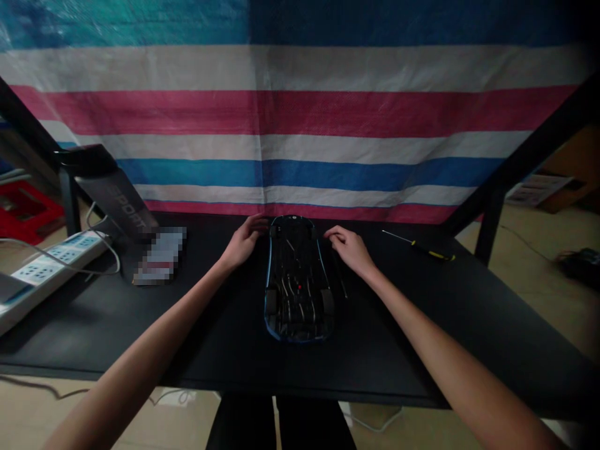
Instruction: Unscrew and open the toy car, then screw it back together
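Note:
A model car [300, 269] lies upside down on the black table, its dark underside and wheels facing up and a blue edge showing along its body. A small red spot marks the underside. My left hand [242, 242] rests at the car's far left side, fingers apart and reaching toward it. On the opposite side, my right hand [350, 249] sits just off the car with loosely bent fingers; nothing plainly shows in them. A thin dark rod [341, 275] lies between the car and my right hand, its upper end close to the fingers. Whether any fingertip touches the car, I cannot tell.
A yellow-and-black screwdriver [424, 247] lies at the right. Toward the left stand a grey bottle [117, 194], a blurred-out phone-like object [162, 256] and a white power strip [56, 265] with a cable. A striped sheet [300, 112] hangs behind the table [225, 356].

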`<move>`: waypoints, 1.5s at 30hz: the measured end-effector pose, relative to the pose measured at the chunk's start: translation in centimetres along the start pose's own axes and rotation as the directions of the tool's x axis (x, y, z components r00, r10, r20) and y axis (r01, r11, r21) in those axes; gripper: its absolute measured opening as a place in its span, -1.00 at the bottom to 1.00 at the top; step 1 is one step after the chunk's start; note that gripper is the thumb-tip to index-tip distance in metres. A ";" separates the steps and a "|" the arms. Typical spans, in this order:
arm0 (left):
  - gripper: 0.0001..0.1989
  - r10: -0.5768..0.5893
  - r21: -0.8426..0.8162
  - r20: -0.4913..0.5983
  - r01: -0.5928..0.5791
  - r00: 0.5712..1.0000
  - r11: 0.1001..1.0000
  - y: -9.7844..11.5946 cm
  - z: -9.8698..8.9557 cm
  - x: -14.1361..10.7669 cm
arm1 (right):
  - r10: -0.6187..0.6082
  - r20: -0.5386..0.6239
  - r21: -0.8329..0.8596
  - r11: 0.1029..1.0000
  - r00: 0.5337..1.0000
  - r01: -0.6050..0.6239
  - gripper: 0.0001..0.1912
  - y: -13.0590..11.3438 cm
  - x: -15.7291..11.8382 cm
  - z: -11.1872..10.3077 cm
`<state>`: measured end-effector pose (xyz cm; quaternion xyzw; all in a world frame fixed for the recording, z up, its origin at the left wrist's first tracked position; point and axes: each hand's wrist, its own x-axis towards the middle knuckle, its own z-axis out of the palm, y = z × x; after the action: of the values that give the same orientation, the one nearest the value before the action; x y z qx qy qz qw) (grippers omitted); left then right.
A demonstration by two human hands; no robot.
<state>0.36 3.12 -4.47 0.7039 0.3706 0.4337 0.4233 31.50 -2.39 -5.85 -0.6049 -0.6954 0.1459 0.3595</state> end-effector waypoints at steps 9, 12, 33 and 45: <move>-0.52 0.062 0.283 0.043 -0.072 0.997 0.956 0.5 0.9 -0.5 | -0.029 0.059 0.018 0.999 0.998 0.028 -0.73 0.9 0.1 0.3; -0.54 0.066 0.318 0.069 -0.085 0.995 0.944 0.9 0.8 -0.9 | -0.044 0.067 0.042 0.998 0.997 0.041 -0.73 0.9 0.0 0.3; -0.63 0.031 0.364 0.181 -0.096 0.983 0.926 1.9 0.5 -0.8 | -0.075 0.122 0.044 0.997 0.990 0.070 -0.69 1.6 0.6 0.1; -0.53 0.027 0.287 0.179 -0.079 0.983 0.955 2.7 0.5 -1.2 | -0.060 0.121 -0.008 0.998 0.991 0.061 -0.72 1.0 0.5 -0.1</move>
<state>0.87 0.88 -2.47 0.8035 0.3735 0.3224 0.3330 32.31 -1.65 -6.29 -0.5756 -0.7347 0.1672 0.3177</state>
